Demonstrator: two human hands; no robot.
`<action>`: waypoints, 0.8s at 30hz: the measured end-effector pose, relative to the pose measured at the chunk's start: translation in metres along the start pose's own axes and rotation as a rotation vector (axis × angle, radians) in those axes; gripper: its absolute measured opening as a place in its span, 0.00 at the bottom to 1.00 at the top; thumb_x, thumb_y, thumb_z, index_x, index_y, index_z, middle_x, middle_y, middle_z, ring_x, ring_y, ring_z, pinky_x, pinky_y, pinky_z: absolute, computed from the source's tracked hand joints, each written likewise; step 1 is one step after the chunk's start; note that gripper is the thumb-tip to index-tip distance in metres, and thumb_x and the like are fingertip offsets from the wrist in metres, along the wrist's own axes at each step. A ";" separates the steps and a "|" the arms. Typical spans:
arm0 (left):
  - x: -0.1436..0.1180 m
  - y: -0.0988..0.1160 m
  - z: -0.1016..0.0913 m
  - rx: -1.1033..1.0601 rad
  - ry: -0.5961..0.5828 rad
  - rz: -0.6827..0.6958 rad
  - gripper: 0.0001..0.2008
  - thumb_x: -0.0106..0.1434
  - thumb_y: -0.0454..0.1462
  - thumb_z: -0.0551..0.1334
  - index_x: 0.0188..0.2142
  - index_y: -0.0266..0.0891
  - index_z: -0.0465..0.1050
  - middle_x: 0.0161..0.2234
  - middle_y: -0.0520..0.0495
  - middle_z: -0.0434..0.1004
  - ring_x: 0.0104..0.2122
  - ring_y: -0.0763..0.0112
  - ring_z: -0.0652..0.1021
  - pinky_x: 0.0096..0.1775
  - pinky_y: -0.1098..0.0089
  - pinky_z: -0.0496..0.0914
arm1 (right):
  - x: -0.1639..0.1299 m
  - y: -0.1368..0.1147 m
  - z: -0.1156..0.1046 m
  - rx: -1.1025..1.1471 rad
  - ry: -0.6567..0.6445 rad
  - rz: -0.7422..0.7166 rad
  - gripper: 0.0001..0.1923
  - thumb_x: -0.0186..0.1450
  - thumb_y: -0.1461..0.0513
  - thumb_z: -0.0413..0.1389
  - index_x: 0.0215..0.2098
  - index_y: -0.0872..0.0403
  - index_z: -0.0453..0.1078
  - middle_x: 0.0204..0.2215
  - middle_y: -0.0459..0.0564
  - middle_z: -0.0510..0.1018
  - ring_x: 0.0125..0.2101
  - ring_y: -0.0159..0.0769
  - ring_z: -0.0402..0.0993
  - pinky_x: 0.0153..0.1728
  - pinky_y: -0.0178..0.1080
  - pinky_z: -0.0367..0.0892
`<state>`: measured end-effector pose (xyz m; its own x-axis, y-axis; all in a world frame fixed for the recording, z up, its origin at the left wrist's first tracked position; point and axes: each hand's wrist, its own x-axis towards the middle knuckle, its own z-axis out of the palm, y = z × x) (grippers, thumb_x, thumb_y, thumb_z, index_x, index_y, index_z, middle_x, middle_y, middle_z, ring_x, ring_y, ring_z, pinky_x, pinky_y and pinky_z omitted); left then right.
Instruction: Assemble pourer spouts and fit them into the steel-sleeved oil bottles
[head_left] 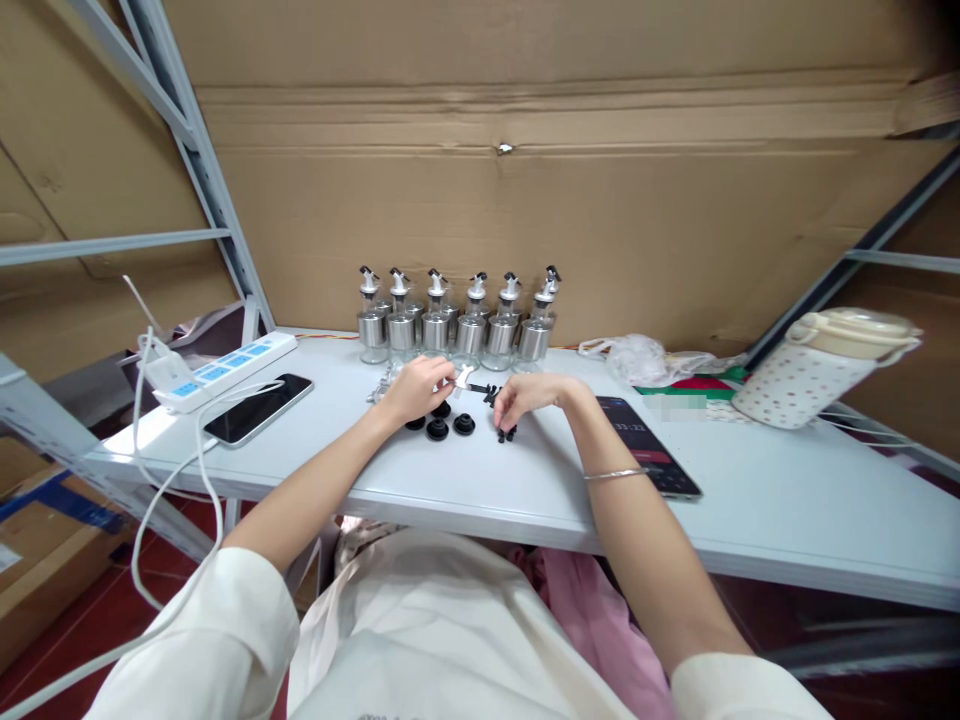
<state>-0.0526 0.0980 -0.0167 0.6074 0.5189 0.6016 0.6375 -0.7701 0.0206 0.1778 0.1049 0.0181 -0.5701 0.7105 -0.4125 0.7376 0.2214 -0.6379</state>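
My left hand (420,388) sits just left of the frame's centre, fingers closed on a small white part (463,377) that pokes out toward the right — I hold it by its end so the free tip stays clear to work with. My right hand (527,398) is curled just right of centre, fingertips pressed together over a small black piece (507,433) standing on the bench (787,500); whether that grip truly clamps the piece or only steadies it, I cannot tell, since my fingers cover most of it. Between and just below my hands lie several black caps (450,425), laid loose within easy reach so either hand can take one without stretching. Another small black part (486,391) lies in the gap between my hands. Behind them, in the middle of the frame against the cardboard wall, stands a row of bottles (457,325) with steel collars and pour spouts — upright, packed side by side, kept back where my wrists will not knock them. At centre left a phone (259,408) lies flat beside a power strip (225,370), its white cable trailing off the bench edge toward the lower left. A second phone (652,450) rests just right of my right forearm, screen lit and facing me. At the right edge a spotted jug (817,370) appears tilted, and a crumpled plastic bag (637,355) lies beside the bottles.
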 end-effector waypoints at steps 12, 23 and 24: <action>0.000 0.001 0.000 -0.020 -0.026 -0.027 0.04 0.60 0.30 0.56 0.31 0.38 0.67 0.29 0.51 0.72 0.29 0.72 0.72 0.37 0.71 0.63 | 0.010 0.005 0.001 -0.147 0.135 0.013 0.12 0.49 0.56 0.60 0.27 0.54 0.78 0.19 0.44 0.73 0.21 0.28 0.59 0.23 0.33 0.56; -0.001 0.000 0.001 -0.025 -0.032 -0.026 0.03 0.60 0.30 0.56 0.31 0.39 0.67 0.29 0.51 0.72 0.29 0.71 0.72 0.37 0.70 0.63 | 0.011 0.006 0.002 -0.132 0.142 -0.008 0.12 0.46 0.55 0.62 0.25 0.54 0.78 0.18 0.43 0.72 0.22 0.28 0.59 0.24 0.33 0.55; -0.001 0.000 0.001 -0.025 -0.034 -0.026 0.03 0.60 0.30 0.56 0.31 0.39 0.67 0.29 0.51 0.72 0.29 0.72 0.72 0.37 0.70 0.63 | 0.012 0.007 0.002 -0.146 0.161 0.000 0.12 0.46 0.55 0.62 0.25 0.54 0.78 0.18 0.43 0.72 0.21 0.28 0.59 0.24 0.33 0.55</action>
<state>-0.0524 0.0979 -0.0180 0.6069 0.5505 0.5733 0.6412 -0.7654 0.0561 0.1755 0.1143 0.0075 -0.5138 0.8052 -0.2960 0.7888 0.3078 -0.5320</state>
